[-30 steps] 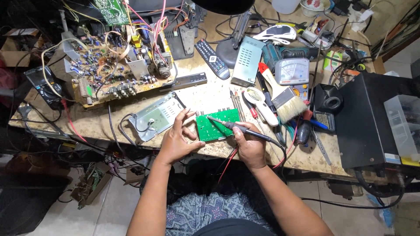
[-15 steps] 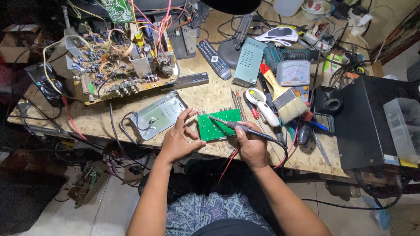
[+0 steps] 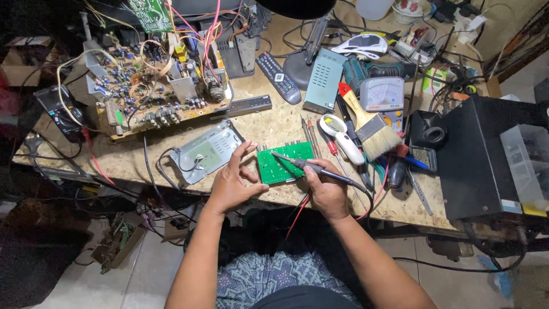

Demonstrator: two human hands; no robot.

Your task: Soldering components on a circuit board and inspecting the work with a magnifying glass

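A small green circuit board [image 3: 284, 162] lies near the front edge of the workbench [image 3: 269, 123]. My left hand [image 3: 233, 180] rests at the board's left edge with fingers spread, its fingertips touching the board. My right hand [image 3: 326, 191] grips a black pen-shaped soldering iron [image 3: 311, 167] like a pencil. The iron's tip points left and touches the upper part of the green board.
A large brown circuit chassis with wires [image 3: 151, 80] fills the bench's left. A grey metal panel [image 3: 207, 151] lies beside my left hand. A magnifier [image 3: 340, 134], paintbrush [image 3: 369, 123], meter [image 3: 382, 94], remote [image 3: 277, 77] and a black box [image 3: 477, 157] crowd the right.
My left hand's fingers have spread a little at the board's edge. The iron's tip stays on the green board. The view has shifted slightly.
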